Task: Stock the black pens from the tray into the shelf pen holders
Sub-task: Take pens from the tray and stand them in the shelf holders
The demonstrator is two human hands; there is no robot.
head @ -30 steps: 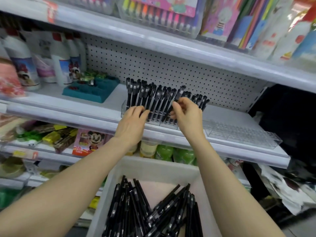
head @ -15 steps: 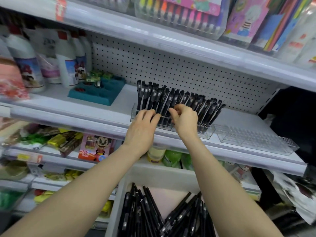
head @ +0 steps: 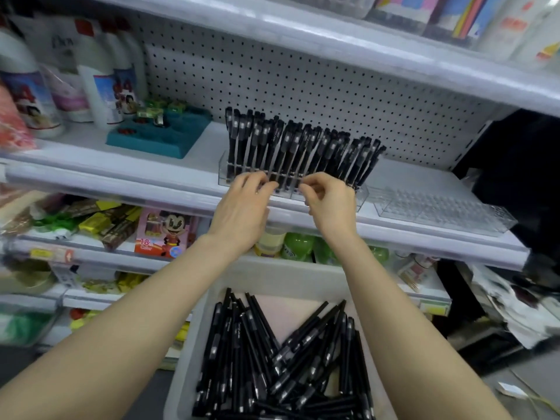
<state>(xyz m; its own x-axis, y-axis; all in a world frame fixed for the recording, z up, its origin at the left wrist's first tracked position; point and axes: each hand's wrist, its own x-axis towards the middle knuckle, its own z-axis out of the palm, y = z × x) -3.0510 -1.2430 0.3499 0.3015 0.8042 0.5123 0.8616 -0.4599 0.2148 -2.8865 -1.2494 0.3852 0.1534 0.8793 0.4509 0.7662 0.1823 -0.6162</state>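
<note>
Several black pens (head: 303, 147) stand upright in a clear pen holder (head: 223, 172) on the middle shelf. My left hand (head: 242, 210) rests its spread fingertips on the holder's front wall and holds nothing. Just to the right, my right hand (head: 330, 204) has its fingers curled at the same front wall, and no pen shows in them. Below my arms, a white tray (head: 186, 344) holds a loose pile of black pens (head: 272, 359). A second clear holder (head: 439, 207) stands to the right on the shelf with no pens in it.
A teal display tray (head: 160, 136) and white bottles (head: 100, 80) stand left of the holder. A pegboard backs the shelf, and another shelf (head: 333, 34) hangs close above. Packaged goods fill the lower shelves. Dark clutter lies at the right.
My right hand has come down from the pen tops to the holder's front wall. My left hand also dropped a little. The view shifted left and down.
</note>
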